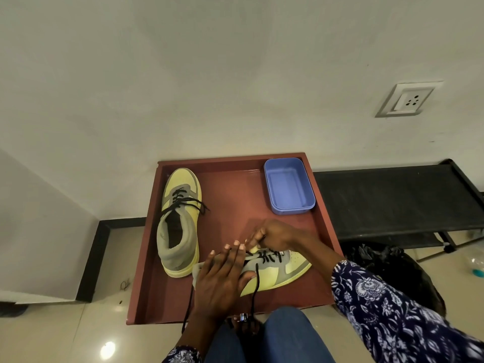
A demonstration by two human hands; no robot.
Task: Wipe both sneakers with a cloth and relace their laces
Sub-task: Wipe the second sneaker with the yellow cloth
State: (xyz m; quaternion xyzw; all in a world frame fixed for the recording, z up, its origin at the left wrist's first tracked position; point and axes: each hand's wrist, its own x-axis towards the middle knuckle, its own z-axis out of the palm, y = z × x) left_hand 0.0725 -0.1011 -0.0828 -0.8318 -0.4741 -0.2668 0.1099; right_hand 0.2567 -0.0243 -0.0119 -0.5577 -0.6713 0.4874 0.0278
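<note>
Two yellow-and-grey sneakers lie on a reddish-brown tray. The left sneaker stands upright, toe away from me, its black laces loosely threaded. The near sneaker lies with its toe pointing right. My left hand rests on its heel and collar with the fingers straight. My right hand is curled over the lace area, pinching something small and pale at the eyelets; I cannot tell whether it is a cloth. Black lace ends trail off the tray's front edge toward my knees.
A blue plastic tub sits at the tray's far right corner. A black bench stands to the right against the white wall, with a black bag beneath it. My jeans-clad knees are at the tray's front edge.
</note>
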